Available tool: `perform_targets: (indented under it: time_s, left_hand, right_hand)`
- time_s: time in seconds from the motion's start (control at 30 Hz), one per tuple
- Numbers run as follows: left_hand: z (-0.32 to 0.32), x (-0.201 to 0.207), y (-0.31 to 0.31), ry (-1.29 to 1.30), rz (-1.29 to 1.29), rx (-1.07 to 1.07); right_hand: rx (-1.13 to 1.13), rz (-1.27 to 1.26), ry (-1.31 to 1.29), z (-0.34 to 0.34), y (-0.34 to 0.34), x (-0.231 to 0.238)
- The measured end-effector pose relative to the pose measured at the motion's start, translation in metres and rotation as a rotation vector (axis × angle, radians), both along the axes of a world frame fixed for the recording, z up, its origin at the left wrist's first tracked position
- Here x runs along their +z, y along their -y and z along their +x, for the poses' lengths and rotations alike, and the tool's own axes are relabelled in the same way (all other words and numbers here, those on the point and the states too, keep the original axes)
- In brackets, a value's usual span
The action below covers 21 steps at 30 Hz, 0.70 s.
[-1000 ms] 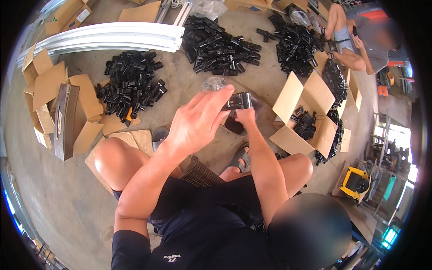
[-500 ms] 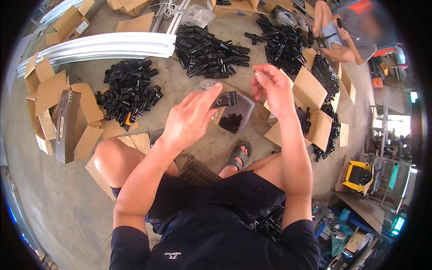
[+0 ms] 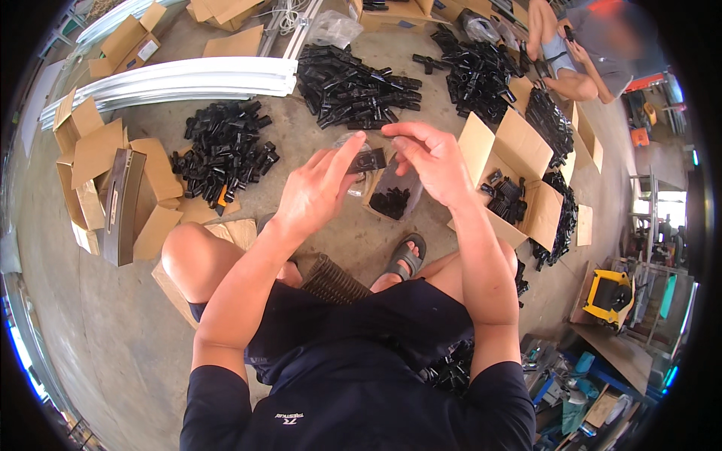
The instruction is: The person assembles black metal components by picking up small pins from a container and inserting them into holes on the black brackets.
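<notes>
My left hand (image 3: 314, 189) is closed on a short black pipe fitting (image 3: 371, 160), held out above the floor between my knees. Close to the fitting's far right side, my right hand (image 3: 438, 169) has its fingers curled in a pinch. Whatever is between its fingertips is too small to make out. Below and just beyond the hands stands a small carton (image 3: 412, 191) lined with clear plastic. Small dark pieces (image 3: 389, 203) lie in its bottom.
Piles of black fittings (image 3: 226, 143) cover the floor ahead. An open carton (image 3: 543, 214) with fittings stands right; empty-looking cartons (image 3: 158, 177) stand left. White metal profiles (image 3: 180, 79) lie beyond. Another person (image 3: 575, 60) sits far right, holding a dark item.
My right hand has moved left and slightly down, closer to the fitting. The left hand still holds the fitting in nearly the same place. The view has shifted slightly.
</notes>
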State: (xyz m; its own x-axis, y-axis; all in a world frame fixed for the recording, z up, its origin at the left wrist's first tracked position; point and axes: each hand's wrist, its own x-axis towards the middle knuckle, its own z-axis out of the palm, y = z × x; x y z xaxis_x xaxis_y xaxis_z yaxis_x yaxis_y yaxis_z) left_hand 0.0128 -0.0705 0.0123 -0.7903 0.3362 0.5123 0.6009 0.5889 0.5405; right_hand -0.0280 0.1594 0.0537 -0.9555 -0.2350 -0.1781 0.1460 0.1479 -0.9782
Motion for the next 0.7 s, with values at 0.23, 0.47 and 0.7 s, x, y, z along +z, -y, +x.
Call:
perform_targets:
  time_s: [0.23,0.47,0.7]
  left_hand:
    - [-0.002,-0.002,-0.005,0.026,-0.029,-0.009]
    - [-0.003,-0.005,-0.004,0.028,-0.055,0.007]
    - [-0.002,-0.004,0.0,0.061,-0.048,0.022]
  right_hand:
    - [0.063,0.192,-0.207,0.014,0.011,-0.005]
    - [0.092,0.356,-0.585,0.016,0.022,-0.012]
    - [0.166,0.453,-0.752,0.011,0.028,-0.022]
